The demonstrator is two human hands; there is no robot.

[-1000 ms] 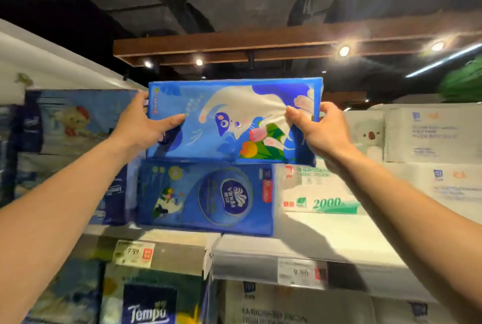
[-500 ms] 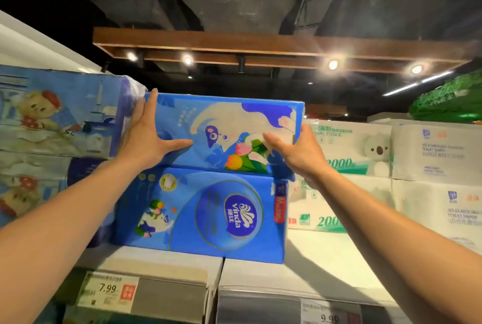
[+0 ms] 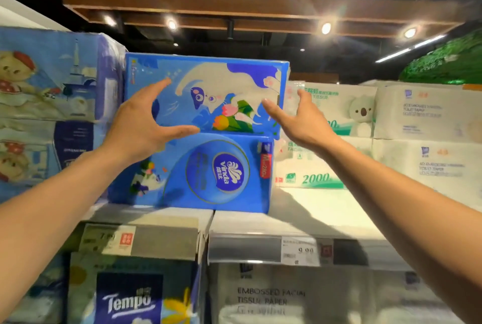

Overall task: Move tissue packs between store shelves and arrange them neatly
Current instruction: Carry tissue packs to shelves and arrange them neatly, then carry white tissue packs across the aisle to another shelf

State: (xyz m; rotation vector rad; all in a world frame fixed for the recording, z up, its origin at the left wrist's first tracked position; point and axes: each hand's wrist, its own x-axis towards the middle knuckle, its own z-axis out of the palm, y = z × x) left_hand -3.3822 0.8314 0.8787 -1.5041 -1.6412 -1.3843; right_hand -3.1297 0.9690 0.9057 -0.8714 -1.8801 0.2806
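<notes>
At your far left, bear packs (image 3: pixel 52 76) are stacked two high on the shelf (image 3: pixel 313 209), just beside the blue stack in the middle. Your left hand (image 3: pixel 146 130) is up in front of that stack and spread wide: the fingers reach up and to the right over the left part of the cat pack (image 3: pixel 221 83), and the thumb stretches out to the right along its lower edge. The hand grips nothing, and you cannot tell whether the fingertips touch the wrapper or hang just off it. The cat pack lies flat on top of the Vinda pack (image 3: pixel 227 175), which stands on the shelf. The cat pack's long axis runs left to right, level with the shelf edge, and its printed face is turned toward you. Its right end juts a little past the Vinda pack below. Your right hand (image 3: pixel 300 117) is also spread, fingers apart and lightly bent. One fingertip is at the right part of the cat pack's face, and the thumb points up past its right edge. It holds nothing, and contact cannot be judged. Behind that hand, white koala packs (image 3: pixel 339 115) are stacked near the blue stack. Below the shelf edge, a Tempo pack (image 3: pixel 130 300) sits at the lower left.
</notes>
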